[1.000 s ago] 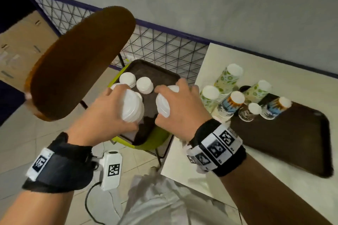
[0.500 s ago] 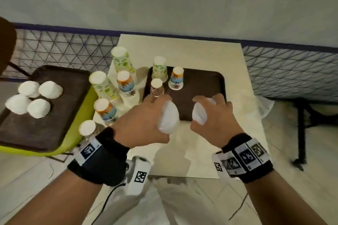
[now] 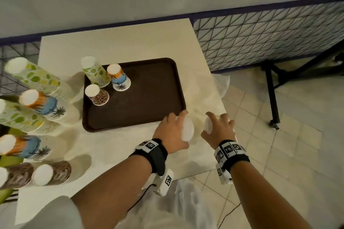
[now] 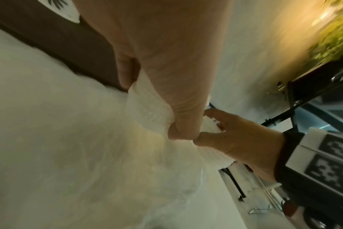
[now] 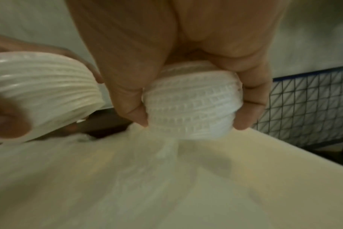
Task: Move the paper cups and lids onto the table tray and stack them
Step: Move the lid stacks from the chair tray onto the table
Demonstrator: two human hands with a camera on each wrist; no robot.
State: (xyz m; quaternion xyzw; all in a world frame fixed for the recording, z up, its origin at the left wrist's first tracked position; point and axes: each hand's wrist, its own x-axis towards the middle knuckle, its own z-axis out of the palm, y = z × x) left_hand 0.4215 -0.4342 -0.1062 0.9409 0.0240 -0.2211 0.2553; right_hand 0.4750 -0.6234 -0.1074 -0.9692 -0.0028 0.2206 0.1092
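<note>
Lids [image 3: 187,129] fill the left hand [image 3: 172,132] grip; right hand [image 3: 219,129] grips another stack [image 5: 192,111].

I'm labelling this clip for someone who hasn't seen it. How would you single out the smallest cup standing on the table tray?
Start at the dark brown plastic tray on the cream table. Three upside-down paper cups stand in its far-left corner. The one meant is the short brown leopard-print cup, nearest the viewer, shorter than the green-leaf cup and the orange-and-blue palm-tree cup behind it.

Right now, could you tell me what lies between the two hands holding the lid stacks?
Nothing: in the head view only bare table shows between the left hand and right hand.
</note>
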